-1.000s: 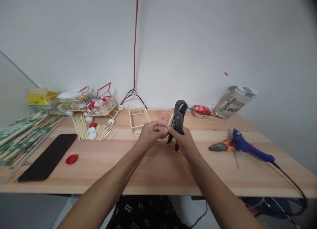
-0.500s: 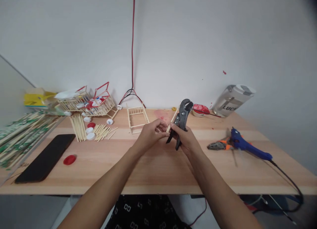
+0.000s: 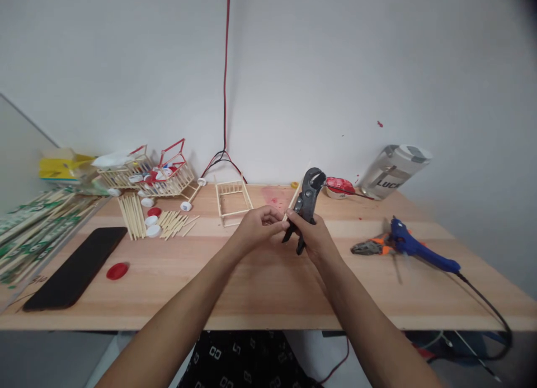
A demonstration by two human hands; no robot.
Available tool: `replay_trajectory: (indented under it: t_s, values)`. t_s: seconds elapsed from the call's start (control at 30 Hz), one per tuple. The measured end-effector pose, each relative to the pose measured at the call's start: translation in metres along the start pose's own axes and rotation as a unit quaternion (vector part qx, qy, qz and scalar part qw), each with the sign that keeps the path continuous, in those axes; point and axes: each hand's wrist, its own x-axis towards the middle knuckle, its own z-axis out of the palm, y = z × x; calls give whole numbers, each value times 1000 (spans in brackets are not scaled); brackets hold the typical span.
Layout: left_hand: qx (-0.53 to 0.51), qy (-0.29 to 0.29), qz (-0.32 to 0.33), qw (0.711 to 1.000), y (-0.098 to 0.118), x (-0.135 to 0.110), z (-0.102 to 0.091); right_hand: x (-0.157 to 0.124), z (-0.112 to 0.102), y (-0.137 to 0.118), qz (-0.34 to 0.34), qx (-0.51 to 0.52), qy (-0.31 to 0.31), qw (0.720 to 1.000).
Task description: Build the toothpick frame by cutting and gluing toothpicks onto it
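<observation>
My right hand (image 3: 315, 234) is wrapped around dark grey cutters (image 3: 309, 195), whose jaws point up and away from me. A thin wooden stick (image 3: 293, 199) slants up along the left side of the cutters, under my right thumb. My left hand (image 3: 264, 226) is closed at the lower end of this stick, thumb and fingertips meeting there. Just beyond my left hand stands a small open frame of sticks (image 3: 232, 213) on the wooden table (image 3: 268, 287).
At left are stick baskets (image 3: 168, 181), cut sticks (image 3: 133, 217), bottle caps (image 3: 153, 231), a black phone (image 3: 78, 268) and wrapped chopsticks (image 3: 42, 226). At right lie pliers (image 3: 369, 246), a blue glue gun (image 3: 423, 251), a red-stained cup (image 3: 340, 187) and a tilted container (image 3: 390, 170).
Both hands stay almost in place. The cutters and stick have shifted very slightly, and my left fingers sit a little closer together around the stick's end.
</observation>
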Motion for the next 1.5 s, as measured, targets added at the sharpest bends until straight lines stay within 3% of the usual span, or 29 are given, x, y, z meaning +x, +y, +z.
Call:
replay_trajectory:
  t_s: [0.17, 0.63, 0.83, 1.03, 1.3, 1.5]
  values:
    - [-112, 19, -82, 990, -2, -2, 0, -3, 4, 4, -17, -53, -13, 998]
    - [-120, 21, -79, 989, -13, 1, -5, -5, 5, -4, -47, -163, -13, 985]
    - [-214, 29, -87, 973, -5, 1, -11, -21, -33, -41, -25, -237, -99, 966]
    - [-244, -36, -87, 965, 4, -4, -9, -50, -70, -69, 62, -390, -163, 904]
    - [-247, -113, -125, 954, 4, -4, -7, -45, -61, -73, 94, -412, -291, 859]
    - [-231, -120, -140, 955, 6, -5, -10, -45, -55, -78, 95, -414, -302, 853]
